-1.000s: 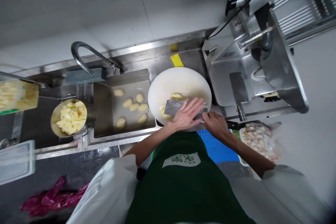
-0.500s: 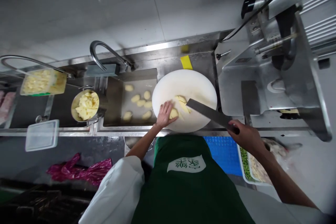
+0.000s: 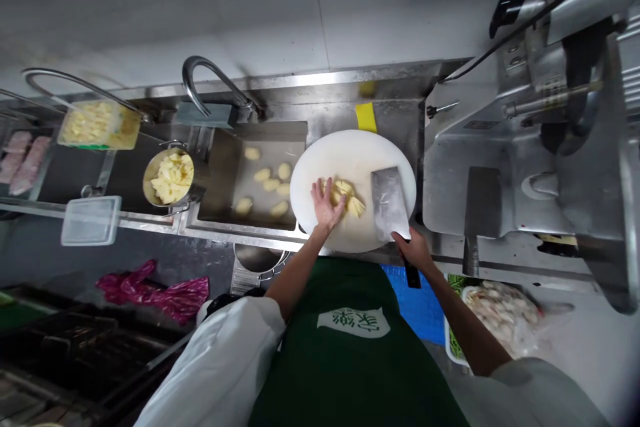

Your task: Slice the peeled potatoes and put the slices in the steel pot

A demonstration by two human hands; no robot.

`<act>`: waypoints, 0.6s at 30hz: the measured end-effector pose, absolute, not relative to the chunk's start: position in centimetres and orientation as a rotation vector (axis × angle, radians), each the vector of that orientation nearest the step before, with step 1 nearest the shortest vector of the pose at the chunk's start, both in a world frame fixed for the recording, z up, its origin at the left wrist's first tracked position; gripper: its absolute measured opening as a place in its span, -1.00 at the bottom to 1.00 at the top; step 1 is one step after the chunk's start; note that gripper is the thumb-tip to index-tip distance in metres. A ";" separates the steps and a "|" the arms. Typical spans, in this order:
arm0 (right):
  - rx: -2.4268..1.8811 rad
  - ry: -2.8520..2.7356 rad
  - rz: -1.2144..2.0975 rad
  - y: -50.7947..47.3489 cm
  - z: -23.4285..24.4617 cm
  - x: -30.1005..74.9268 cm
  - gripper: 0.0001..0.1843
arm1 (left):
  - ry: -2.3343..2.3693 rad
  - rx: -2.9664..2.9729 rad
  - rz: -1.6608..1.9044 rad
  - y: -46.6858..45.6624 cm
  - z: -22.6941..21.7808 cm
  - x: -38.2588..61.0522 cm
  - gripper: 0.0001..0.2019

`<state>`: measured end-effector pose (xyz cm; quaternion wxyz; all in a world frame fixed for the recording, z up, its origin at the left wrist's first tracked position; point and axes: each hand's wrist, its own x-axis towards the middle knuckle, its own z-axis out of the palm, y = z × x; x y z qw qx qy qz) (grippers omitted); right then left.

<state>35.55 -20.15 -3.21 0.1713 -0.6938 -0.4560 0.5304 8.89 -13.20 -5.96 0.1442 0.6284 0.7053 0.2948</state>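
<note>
Cut potato pieces lie in a small cluster on the round white cutting board. My left hand rests over the left side of this cluster, fingers spread and thumb apart, touching the pieces; its palm hides some of them. On the board's right side a cleaver lies nearly flat, its broad blade pointing away from me. My right hand is closed around the cleaver where blade and handle meet, and the dark handle sticks out toward me past the board's edge.
Left of the board, a sink holds several whole peeled potatoes. Farther left stand a metal pot of cut potato and a plastic tub. A slicing machine with a second cleaver stands right. A yellow cloth lies behind.
The cleaver has swung from a slanted, edge-down pose to lying flat on the board's right side. My left hand has moved farther onto the potato pieces, with its fingers spread wider.
</note>
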 end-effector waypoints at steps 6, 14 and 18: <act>-1.908 -1.521 1.461 -17.5 -4.0 31.3 -0.63 | 1.973 1.936 0.800 -12.2 -4.4 12.8 -0.28; -1.809 -1.653 1.455 -17.7 -4.4 28.5 -0.65 | 1.903 1.963 0.900 -12.4 -4.5 13.0 -0.38; -1.804 -1.619 1.451 -18.5 -4.6 26.4 -0.67 | 1.870 1.955 0.920 -12.6 -4.5 12.5 -0.41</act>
